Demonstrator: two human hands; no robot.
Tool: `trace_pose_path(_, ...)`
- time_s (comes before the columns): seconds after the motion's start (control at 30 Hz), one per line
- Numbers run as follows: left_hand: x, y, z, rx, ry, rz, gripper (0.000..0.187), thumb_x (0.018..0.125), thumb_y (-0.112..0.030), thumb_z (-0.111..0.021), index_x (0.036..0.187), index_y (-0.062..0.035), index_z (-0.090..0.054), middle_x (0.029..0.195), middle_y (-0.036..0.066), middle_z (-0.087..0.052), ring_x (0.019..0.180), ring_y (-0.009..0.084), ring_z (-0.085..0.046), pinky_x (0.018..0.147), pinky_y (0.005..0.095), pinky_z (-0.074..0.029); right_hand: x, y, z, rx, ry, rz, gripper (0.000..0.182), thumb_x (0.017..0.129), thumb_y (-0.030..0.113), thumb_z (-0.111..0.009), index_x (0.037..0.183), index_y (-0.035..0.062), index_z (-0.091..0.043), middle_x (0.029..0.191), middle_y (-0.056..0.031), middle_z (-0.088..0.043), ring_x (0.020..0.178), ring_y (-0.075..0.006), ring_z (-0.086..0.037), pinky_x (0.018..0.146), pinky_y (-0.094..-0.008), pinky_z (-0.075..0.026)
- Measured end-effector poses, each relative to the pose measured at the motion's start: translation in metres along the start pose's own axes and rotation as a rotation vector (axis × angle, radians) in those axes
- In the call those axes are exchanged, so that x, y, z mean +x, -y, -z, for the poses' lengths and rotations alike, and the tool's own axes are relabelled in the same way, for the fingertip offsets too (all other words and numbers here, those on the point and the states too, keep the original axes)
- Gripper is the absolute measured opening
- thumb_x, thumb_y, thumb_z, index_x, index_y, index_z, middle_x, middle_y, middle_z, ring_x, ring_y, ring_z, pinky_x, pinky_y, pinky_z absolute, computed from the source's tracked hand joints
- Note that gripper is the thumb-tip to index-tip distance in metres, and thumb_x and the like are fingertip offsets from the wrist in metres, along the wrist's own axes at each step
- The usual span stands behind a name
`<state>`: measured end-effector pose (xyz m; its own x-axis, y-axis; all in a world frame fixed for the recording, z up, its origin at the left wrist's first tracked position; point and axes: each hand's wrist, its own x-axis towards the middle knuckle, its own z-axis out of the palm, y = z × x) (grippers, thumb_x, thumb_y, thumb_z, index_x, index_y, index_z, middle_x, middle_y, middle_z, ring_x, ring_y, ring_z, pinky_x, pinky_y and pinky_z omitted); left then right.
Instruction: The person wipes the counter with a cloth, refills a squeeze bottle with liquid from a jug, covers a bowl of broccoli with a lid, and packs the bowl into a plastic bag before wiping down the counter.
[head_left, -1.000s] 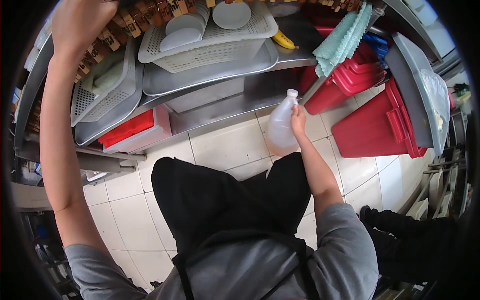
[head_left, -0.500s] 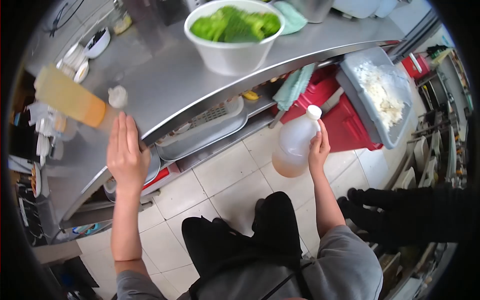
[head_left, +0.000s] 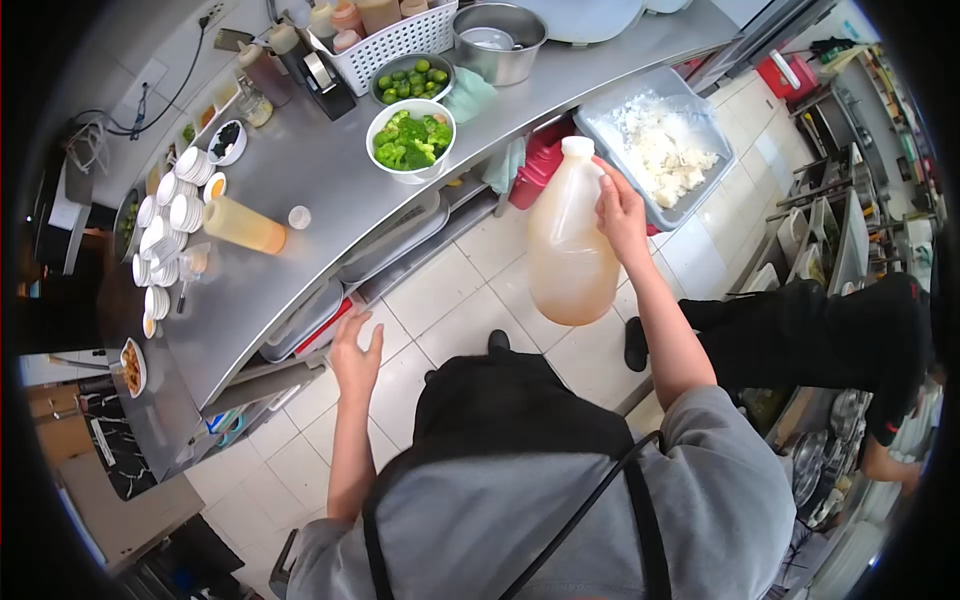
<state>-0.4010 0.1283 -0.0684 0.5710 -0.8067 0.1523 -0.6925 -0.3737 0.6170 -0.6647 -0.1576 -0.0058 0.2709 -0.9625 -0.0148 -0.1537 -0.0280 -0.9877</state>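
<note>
while the right hand (head_left: pixel 622 212) gripped the jug (head_left: pixel 568 250) by its neck, holding it up in the air beside the counter (head_left: pixel 330 190) (cap on), the left hand (head_left: pixel 356 357) hung open and empty below the edge, so uncapping likely needed it.

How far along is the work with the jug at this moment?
Looks done: the jug is off the floor level, carried by the right hand beside the steel counter, cap on. In hand: the jug hangs in the air, not set down; the left hand is open and empty near the counter edge. Left: the squeeze bottle lies on the counter with its cap off beside it; nothing is being poured.
</note>
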Motion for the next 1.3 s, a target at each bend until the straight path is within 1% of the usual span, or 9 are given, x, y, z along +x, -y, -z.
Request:
trace_pose_path(0.13, -0.004, -0.039, 0.013, -0.044, 0.027, -0.020, 0.022, 0.074, -0.015, -0.065, 0.091, -0.0006, -0.063, 0.105, 0.016, -0.059, 0.098, 0.0315, -0.056, 0.085, 0.0360, -0.044, -0.013, 0.041, 0.026, -0.230, 0.079, 0.016, 0.029, 0.093, 0.023, -0.044, 0.115, 0.0084, -0.056, 0.055, 0.0055, -0.036, 0.049, -0.0041, -0.032, 0.046, -0.0213, -0.029)
trace_pose_path(0.33, 0.031, -0.087, 0.051, -0.079, -0.063, -0.144, 0.019, 0.075, -0.014, -0.063, 0.089, -0.0004, -0.063, 0.100, 0.014, -0.062, 0.082, 0.0283, -0.062, 0.074, 0.0338, -0.048, -0.005, 0.080, 0.030, 0.275, 0.041, 0.087, 0.032, 0.092, 0.028, -0.047, 0.119, 0.0127, -0.055, 0.057, 0.0068, -0.034, 0.047, -0.0019, -0.029, 0.039, -0.0166, -0.024)
trace_pose_path(0.43, 0.055, -0.106, 0.075, -0.081, -0.149, -0.284, 0.019, 0.076, -0.014, -0.062, 0.090, -0.0007, -0.064, 0.098, 0.013, -0.062, 0.077, 0.0250, -0.063, 0.069, 0.0316, -0.049, -0.014, 0.086, 0.015, 0.048, 0.187, 0.024, 0.031, 0.092, 0.026, -0.046, 0.117, 0.0118, -0.056, 0.055, 0.0076, -0.034, 0.045, -0.0018, -0.028, 0.039, -0.0175, -0.023)
trace_pose_path(0.57, 0.093, -0.123, 0.129, -0.148, -0.225, -0.359, 0.019, 0.077, -0.015, -0.062, 0.090, -0.0018, -0.064, 0.095, 0.011, -0.063, 0.075, 0.0231, -0.062, 0.066, 0.0312, -0.049, -0.028, 0.123, 0.002, 0.136, 0.229, 0.065, 0.034, 0.092, 0.025, -0.046, 0.119, 0.0069, -0.054, 0.055, 0.0082, -0.032, 0.046, -0.0012, -0.026, 0.040, -0.0175, -0.020)
trace_pose_path(0.7, 0.141, -0.126, 0.169, -0.078, -0.303, -0.626, 0.020, 0.076, -0.018, -0.064, 0.091, -0.0049, -0.064, 0.089, 0.010, -0.063, 0.075, 0.0233, -0.062, 0.065, 0.0313, -0.048, -0.057, 0.145, -0.060, 0.180, 0.308, 0.148, 0.036, 0.092, 0.025, -0.046, 0.121, 0.0039, -0.051, 0.055, 0.0080, -0.030, 0.046, -0.0009, -0.026, 0.041, -0.0171, -0.020)
trace_pose_path(0.97, 0.209, -0.107, 0.211, 0.121, 0.038, -0.970, 0.040, 0.084, -0.045, -0.047, 0.110, -0.0167, -0.059, 0.098, 0.010, -0.060, 0.082, 0.0264, -0.059, 0.071, 0.0330, -0.047, -0.053, 0.150, -0.209, 0.434, 0.369, 0.264, 0.037, 0.093, 0.023, -0.045, 0.123, 0.0023, -0.047, 0.055, 0.0075, -0.031, 0.045, -0.0008, -0.026, 0.041, -0.0167, -0.020)
trace_pose_path(1.1, 0.247, -0.079, 0.218, 0.395, 0.206, -1.050, 0.040, 0.084, -0.047, -0.045, 0.091, -0.0103, -0.058, 0.085, 0.012, -0.061, 0.074, 0.0293, -0.058, 0.062, 0.0392, -0.046, -0.041, 0.125, -0.274, 0.370, 0.345, 0.428, 0.033, 0.092, 0.019, -0.045, 0.119, 0.0019, -0.051, 0.055, 0.0076, -0.034, 0.046, -0.0007, -0.028, 0.041, -0.0164, -0.022)
trace_pose_path(1.13, 0.255, -0.071, 0.216, 0.393, 0.166, -1.118, 0.039, 0.084, -0.046, -0.045, 0.085, -0.0083, -0.054, 0.070, 0.013, -0.059, 0.065, 0.0304, -0.058, 0.055, 0.0412, -0.044, -0.038, 0.117, -0.286, 0.339, 0.320, 0.433, 0.034, 0.093, 0.020, -0.045, 0.121, 0.0012, -0.049, 0.056, 0.0061, -0.035, 0.047, -0.0019, -0.030, 0.042, -0.0172, -0.024)
trace_pose_path(1.3, 0.287, -0.046, 0.187, 0.424, 0.221, -1.198, 0.033, 0.084, -0.039, -0.046, 0.083, -0.0073, -0.053, 0.054, 0.012, -0.055, 0.052, 0.0315, -0.056, 0.048, 0.0421, -0.042, -0.034, 0.087, -0.335, 0.211, 0.126, 0.523, 0.035, 0.093, 0.019, -0.043, 0.123, 0.0005, -0.046, 0.057, 0.0051, -0.035, 0.047, -0.0027, -0.031, 0.042, -0.0180, -0.025)
